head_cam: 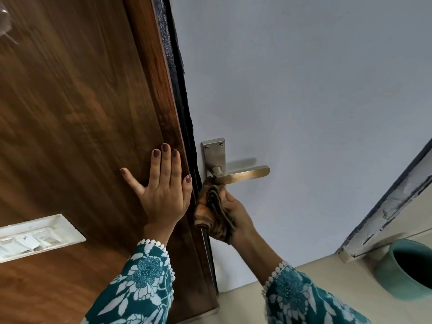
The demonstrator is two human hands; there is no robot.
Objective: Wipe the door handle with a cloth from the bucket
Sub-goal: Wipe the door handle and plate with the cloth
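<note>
Left hand (161, 195) flat, fingers spread, on brown door (77, 118) at centre. Just right: right hand (233, 213) closed around bunched cloth (211, 206), pressed under silver door handle (243, 174). Teal bucket (406, 270) lower right.

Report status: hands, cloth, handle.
Left hand flat on door. Right hand presses cloth against door handle base. Nothing blocking.

We press our left hand (163, 190) flat on the wooden door (77, 113). At four o'clock from it, our right hand (233, 215) bunches the brown cloth (211, 206) against the metal door handle (243, 174). A teal bucket (406, 270) sits at four o'clock, well apart.
</note>
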